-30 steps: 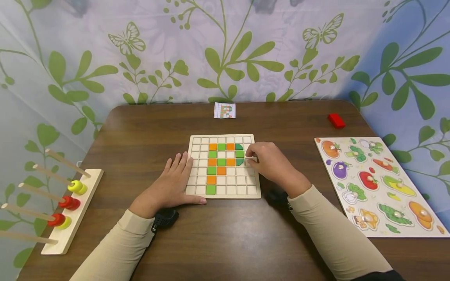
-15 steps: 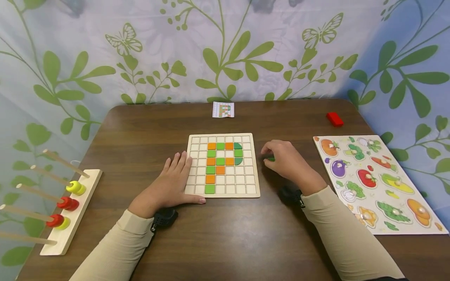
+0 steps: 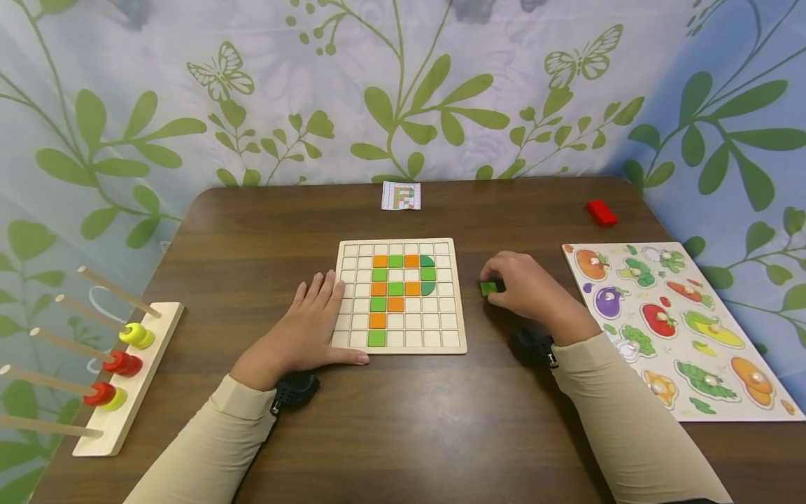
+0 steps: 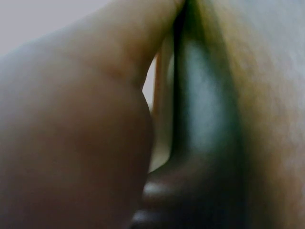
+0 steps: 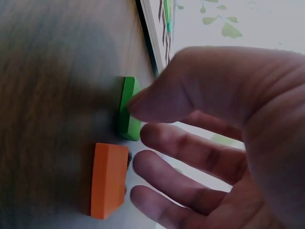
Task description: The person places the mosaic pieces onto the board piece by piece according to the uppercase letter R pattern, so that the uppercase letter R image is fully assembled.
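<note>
My left hand [image 3: 305, 325] lies flat at the left edge of a wooden grid board [image 3: 431, 339], fingers spread, thumb along its front edge. Orange and green square tiles plus two rounded dark green pieces fill part of the grid. To the right of the board, my right hand [image 3: 525, 290] is low over the table beside a green square tile [image 3: 488, 288]. In the right wrist view the thumb tip overlaps that green tile [image 5: 128, 126], and the fingers curve loosely above an orange tile [image 5: 107, 179]. The left wrist view is mostly blurred skin.
A small pattern card [image 3: 401, 196] lies behind the board. At the right are a vegetable puzzle board [image 3: 620, 374] and a red block [image 3: 601, 213]. A wooden peg stand [image 3: 135, 388] with red and yellow rings stands at the left. A leaf-print cloth [image 3: 340, 84] hangs behind the table.
My right hand has moved right, from the board's right side to the table beside it, and the green tile has come into view at its fingertips. The left hand has stayed put.
</note>
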{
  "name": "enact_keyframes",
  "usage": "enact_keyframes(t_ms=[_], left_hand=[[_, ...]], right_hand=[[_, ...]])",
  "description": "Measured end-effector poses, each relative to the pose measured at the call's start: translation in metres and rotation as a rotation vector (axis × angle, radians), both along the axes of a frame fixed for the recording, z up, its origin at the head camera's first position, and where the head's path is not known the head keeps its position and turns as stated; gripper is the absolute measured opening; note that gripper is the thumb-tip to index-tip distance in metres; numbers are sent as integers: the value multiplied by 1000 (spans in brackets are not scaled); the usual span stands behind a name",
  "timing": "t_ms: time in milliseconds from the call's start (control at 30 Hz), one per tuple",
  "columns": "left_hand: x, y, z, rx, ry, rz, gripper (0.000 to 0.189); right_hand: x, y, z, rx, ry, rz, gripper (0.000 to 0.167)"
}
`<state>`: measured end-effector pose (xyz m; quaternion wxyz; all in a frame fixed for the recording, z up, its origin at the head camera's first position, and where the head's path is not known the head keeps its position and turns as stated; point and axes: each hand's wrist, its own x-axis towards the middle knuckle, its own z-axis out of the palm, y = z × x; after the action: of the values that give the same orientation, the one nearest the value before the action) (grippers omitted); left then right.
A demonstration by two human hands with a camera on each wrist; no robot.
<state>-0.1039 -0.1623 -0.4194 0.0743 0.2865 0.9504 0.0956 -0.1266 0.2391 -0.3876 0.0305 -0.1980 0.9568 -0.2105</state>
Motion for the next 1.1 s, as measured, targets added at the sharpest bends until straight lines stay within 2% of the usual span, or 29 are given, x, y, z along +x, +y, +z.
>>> enact_keyframes(t_ms=[333,633,833,1100], left_hand=[[0,1,0,-9,1,2,145],[1,1,2,-9,3,4,144],[1,1,1,-7,10,1,144],[0,1,0,-7,5,4,145]], right_hand=[[-1,1,-3,-5,3,27,20],[0,-2,-4,-10,1,-9,17],[2,-6,-5,-28,42,-18,17],[6,-16,-2,-72,100,23,17]])
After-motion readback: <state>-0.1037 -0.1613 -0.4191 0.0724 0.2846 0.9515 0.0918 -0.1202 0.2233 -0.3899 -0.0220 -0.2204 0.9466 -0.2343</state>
